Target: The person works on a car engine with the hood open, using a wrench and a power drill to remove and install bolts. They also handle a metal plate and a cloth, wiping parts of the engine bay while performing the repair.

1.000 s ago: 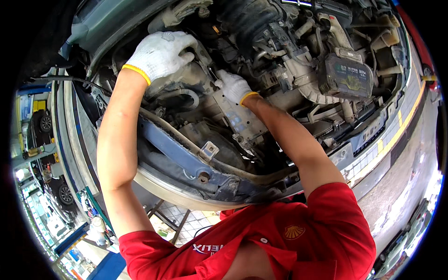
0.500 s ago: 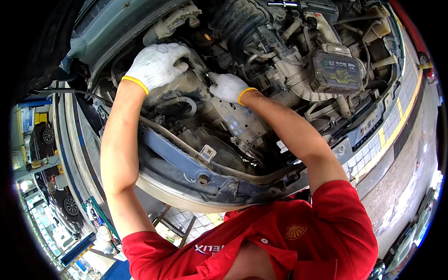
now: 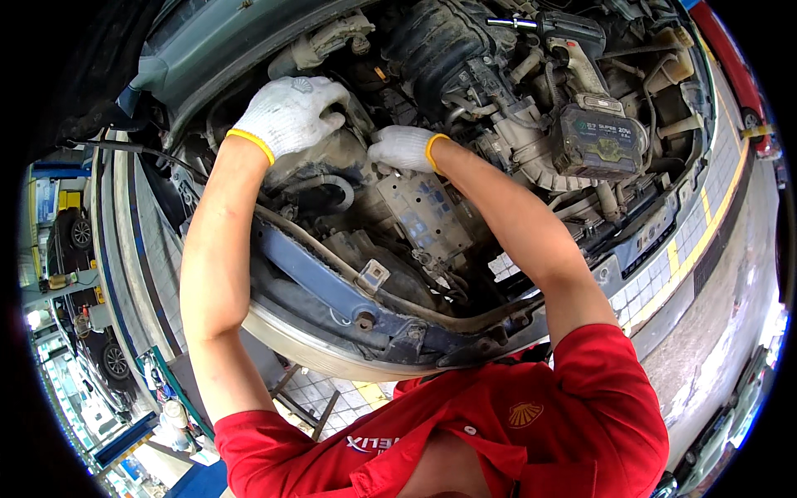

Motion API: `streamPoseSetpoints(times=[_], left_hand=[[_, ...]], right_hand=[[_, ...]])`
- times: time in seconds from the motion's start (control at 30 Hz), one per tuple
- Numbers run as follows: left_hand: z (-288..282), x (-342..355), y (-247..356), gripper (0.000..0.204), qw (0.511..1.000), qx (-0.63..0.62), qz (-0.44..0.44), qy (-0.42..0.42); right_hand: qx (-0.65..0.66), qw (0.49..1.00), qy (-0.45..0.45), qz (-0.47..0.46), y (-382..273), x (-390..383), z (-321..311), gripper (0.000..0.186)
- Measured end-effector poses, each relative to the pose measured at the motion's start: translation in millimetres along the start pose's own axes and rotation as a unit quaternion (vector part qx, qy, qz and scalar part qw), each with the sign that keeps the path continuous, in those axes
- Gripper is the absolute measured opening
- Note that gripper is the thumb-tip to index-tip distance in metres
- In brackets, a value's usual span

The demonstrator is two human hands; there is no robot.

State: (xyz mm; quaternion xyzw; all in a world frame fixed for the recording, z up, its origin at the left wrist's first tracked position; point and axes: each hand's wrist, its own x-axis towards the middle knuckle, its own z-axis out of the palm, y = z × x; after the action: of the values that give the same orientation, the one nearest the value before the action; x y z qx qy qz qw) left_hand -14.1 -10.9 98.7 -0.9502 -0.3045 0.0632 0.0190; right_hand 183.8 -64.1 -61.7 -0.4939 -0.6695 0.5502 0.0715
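Both my hands wear white knitted gloves with yellow cuffs and reach into a car's engine bay. My left hand point(image 3: 292, 118) is over the dusty, rounded metal housing point(image 3: 311, 159) at the bay's left side. Its thumb and forefinger are curved with a gap between them; the other fingers are mostly hidden. Just right of it, my right hand point(image 3: 405, 148) is closed, knuckles up, beside the upper end of a grey perforated metal plate point(image 3: 425, 217). Whatever its fingers hold, if anything, is hidden beneath the glove.
A cordless power tool point(image 3: 585, 79) with a dark battery pack point(image 3: 599, 141) lies on the engine at the right. A black ribbed intake part point(image 3: 432, 51) stands at the back. The blue front crossmember point(image 3: 307, 278) runs between my body and the bay.
My right hand has moved slightly away and to the left, and its fingers are turned under more. A dark thin piece at its fingertips no longer shows. The view has shifted slightly.
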Motion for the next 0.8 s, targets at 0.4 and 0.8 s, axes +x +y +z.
streamPoseSetpoints(times=[0.4,0.8], left_hand=[[3,-1,4,0.032,1.000,-0.007,0.002,-0.003],[4,0,5,0.033,1.000,-0.004,0.000,0.004]], right_hand=[[-0.172,0.967,0.166,0.085,65,55,58,0.031],[-0.131,0.979,0.155,0.000,27,-9,35,0.052]])
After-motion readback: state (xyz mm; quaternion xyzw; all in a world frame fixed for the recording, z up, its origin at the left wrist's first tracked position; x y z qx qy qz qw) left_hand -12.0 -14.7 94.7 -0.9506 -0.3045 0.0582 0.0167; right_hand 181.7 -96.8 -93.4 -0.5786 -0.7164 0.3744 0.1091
